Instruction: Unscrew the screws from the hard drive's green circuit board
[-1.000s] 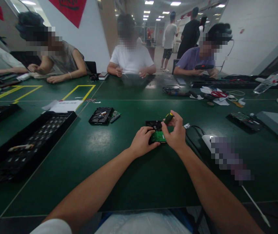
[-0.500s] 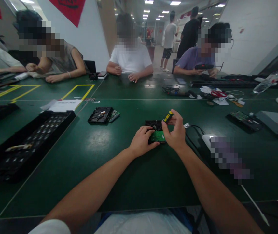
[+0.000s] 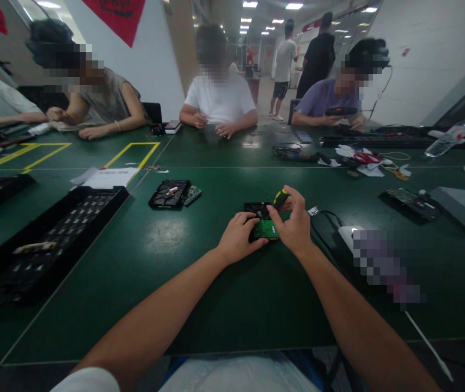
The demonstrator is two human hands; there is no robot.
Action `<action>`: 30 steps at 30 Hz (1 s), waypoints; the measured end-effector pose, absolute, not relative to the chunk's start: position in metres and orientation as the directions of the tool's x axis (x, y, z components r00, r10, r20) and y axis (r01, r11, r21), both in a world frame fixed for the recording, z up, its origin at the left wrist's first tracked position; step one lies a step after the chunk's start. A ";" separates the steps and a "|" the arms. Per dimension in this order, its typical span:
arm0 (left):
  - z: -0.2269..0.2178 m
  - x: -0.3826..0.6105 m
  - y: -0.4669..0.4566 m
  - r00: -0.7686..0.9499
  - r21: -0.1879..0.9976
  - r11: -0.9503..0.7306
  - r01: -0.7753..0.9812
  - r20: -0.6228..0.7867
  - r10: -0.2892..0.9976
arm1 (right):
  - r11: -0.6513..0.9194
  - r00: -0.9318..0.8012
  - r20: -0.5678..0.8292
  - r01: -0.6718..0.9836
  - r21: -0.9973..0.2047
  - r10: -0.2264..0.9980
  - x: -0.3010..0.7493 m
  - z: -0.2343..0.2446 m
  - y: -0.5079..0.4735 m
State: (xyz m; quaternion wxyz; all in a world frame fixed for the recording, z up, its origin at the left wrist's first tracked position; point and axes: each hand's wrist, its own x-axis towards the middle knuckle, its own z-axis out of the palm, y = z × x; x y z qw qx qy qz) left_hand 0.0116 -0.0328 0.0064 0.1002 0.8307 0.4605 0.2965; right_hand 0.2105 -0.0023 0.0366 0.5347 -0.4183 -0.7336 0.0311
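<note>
Where the left hand (image 3: 238,233) clasps: the green-boarded hard drive (image 3: 265,230), on the table (image 3: 200,294).
Right hand (image 3: 293,222): gripping a screwdriver (image 3: 281,197) by its yellow-marked handle, at the drive's right.
Farther left: another drive (image 3: 169,196), beside a circuit board (image 3: 193,195).

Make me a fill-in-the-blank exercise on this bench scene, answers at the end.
1. The right hand grips a dark handle with patches coloured ____.
2. The circuit board at the left hand is coloured ____.
3. The long black tray lies on the wearer's ____ side.
4. The person seated straight across wears a ____ shirt.

Missing words: yellow; green; left; white.
</note>
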 end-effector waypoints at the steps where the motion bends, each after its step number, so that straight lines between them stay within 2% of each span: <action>1: 0.006 0.012 -0.033 0.400 0.438 -0.556 0.706 0.402 0.824 | 0.649 -0.077 0.761 0.582 -0.490 0.644 0.210 0.036 -0.002; 7: 0.005 0.011 -0.033 0.402 0.436 -0.563 0.702 0.410 0.819 | 0.650 -0.093 0.767 0.601 -0.466 0.635 0.209 0.036 -0.003; 16: 0.005 0.012 -0.032 0.394 0.429 -0.561 0.708 0.420 0.818 | 0.647 -0.107 0.717 0.538 -0.540 0.688 0.209 0.037 -0.004; 20: 0.005 0.012 -0.032 0.405 0.426 -0.567 0.705 0.415 0.815 | 0.652 -0.128 0.711 0.534 -0.538 0.691 0.209 0.036 -0.004; 30: 0.005 0.011 -0.032 0.410 0.424 -0.565 0.708 0.405 0.817 | 0.642 -0.081 0.733 0.554 -0.529 0.675 0.209 0.033 -0.002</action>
